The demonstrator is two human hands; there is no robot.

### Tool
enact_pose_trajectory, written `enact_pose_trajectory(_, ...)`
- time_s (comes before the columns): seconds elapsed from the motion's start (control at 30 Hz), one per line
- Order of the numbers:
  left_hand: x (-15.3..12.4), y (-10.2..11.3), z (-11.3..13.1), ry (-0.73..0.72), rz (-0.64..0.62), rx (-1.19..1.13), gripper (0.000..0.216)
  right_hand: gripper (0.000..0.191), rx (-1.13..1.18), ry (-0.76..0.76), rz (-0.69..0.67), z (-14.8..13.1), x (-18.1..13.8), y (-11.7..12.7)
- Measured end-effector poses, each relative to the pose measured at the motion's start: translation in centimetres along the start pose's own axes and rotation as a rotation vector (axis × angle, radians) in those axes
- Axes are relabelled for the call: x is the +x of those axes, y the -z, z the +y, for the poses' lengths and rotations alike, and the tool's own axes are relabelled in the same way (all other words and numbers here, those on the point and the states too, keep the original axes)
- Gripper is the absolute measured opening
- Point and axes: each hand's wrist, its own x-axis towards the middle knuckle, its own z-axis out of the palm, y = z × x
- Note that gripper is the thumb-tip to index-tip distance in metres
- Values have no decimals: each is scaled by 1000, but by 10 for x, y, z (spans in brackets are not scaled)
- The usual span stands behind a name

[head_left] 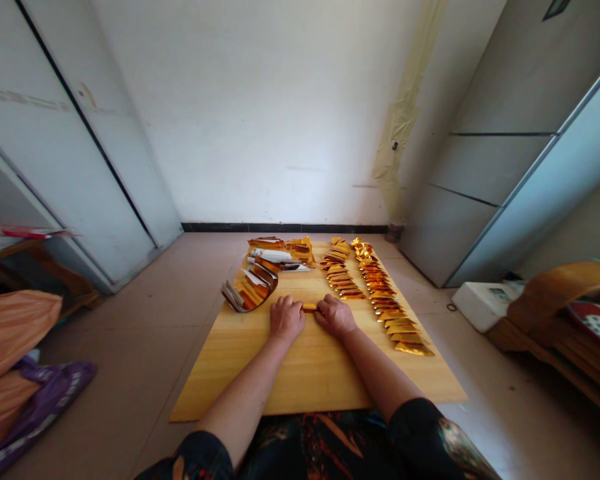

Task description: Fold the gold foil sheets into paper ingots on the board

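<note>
Near the middle of the table (240,373), between the two hands, lies a gold foil strip (309,307), its long axis running crosswise from left to right. The fingers of the left hand (287,317) are curled and closed on its left end, and those of the right hand (336,315) are pinched on the other end, so neither hand is clearly nearer; only the middle of the strip shows (how the fingertips meet underneath is hidden). Both backs of the hands face up, with the forearms reaching in from the near edge.

Beyond the left hand, toward the far left corner, sits a loose pile of gold sheets (256,288), some with pale sides showing. Just past the right hand, a shorter row of folded gold pieces (338,272) overlaps toward the far edge. Farther right, a longer row of gold pieces (387,305) slants along the table's right side. Past the far edge come the floor (205,267) and a white wall (260,120).
</note>
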Motion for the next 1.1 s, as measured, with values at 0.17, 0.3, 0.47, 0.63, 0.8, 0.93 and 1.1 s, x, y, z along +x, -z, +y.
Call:
enact_pose_trajectory(0.17,-1,-1,-2,-18,-4,0,29,20,15,30,28,2,-3,-2)
enact_pose_trajectory(0.3,-2,-2,-3,-21,0,7,29,22,49,86,75,5,-7,-3)
enact_pose_trajectory(0.47,-3,-1,-3,-12,1,-7,28,21,101,117,127,6,-10,-2)
enact_pose_trajectory(0.63,-3,1,-3,-11,-5,-2,29,16,100,127,151,6,-10,-2)
enact_pose_trajectory(0.8,-3,-1,-3,-6,-7,-3,29,14,78,121,141,7,-9,-5)
enact_pose_trajectory(0.93,-3,-2,-3,-16,22,-16,36,16,49,117,107,7,-8,-5)
enact_pose_trajectory(1.1,-4,1,-6,-53,-26,-58,25,25,5,97,45,5,-8,0)
